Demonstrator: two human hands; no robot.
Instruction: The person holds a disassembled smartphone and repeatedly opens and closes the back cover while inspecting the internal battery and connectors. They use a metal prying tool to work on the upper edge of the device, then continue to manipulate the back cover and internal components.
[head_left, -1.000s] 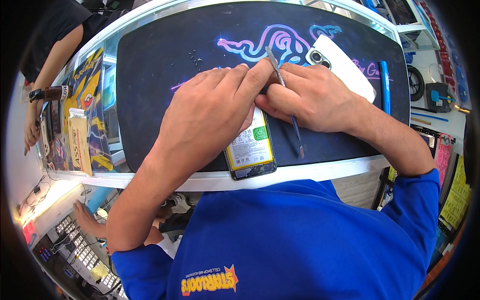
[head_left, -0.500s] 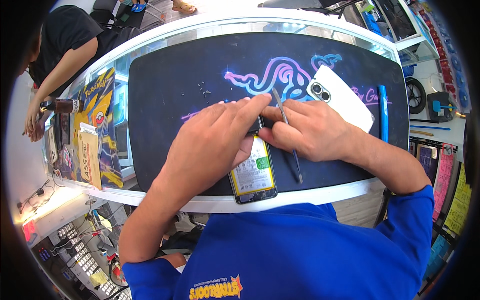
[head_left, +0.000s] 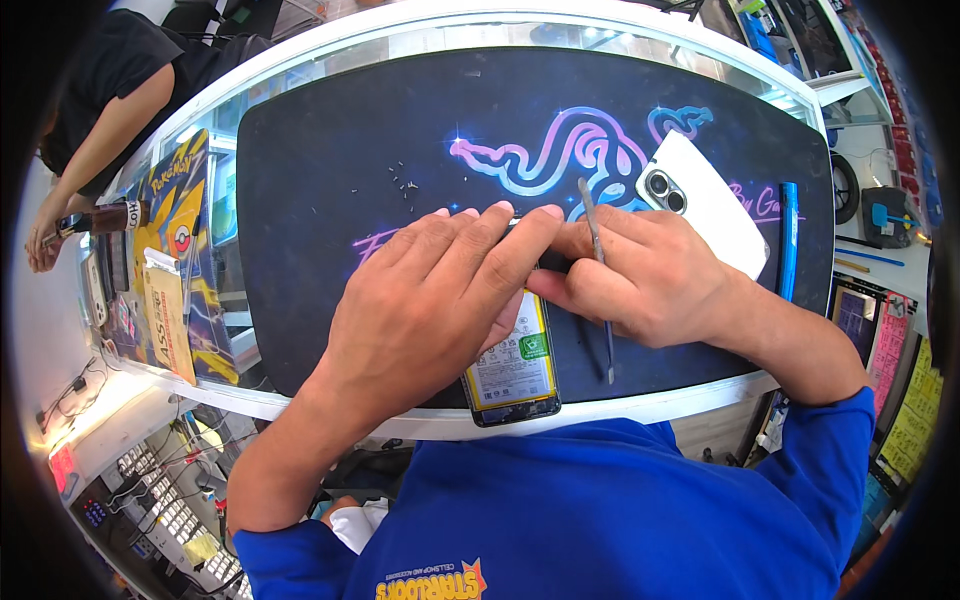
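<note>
An opened phone lies on a dark mat near the counter's front edge, its back cover off and its yellow-edged battery showing. Over its upper half arches my left hand, fingers close together and thumb against the phone; this hides most of that end. My right hand is closed, with a slim metal pry tool caught between its fingers. Its thumb and index fingertip meet at the phone's right upper edge; whether a small part is pinched there is hidden.
To the right lie a white phone with its cameras up and a blue stick-shaped tool. Several tiny screws are scattered on the mat. At the left, another person's arm reaches toward a brown bottle.
The view has shifted slightly, so the mat and phone sit a little differently in it. Both hands keep nearly the same pose at the phone, and the pry tool stays in my right hand.
</note>
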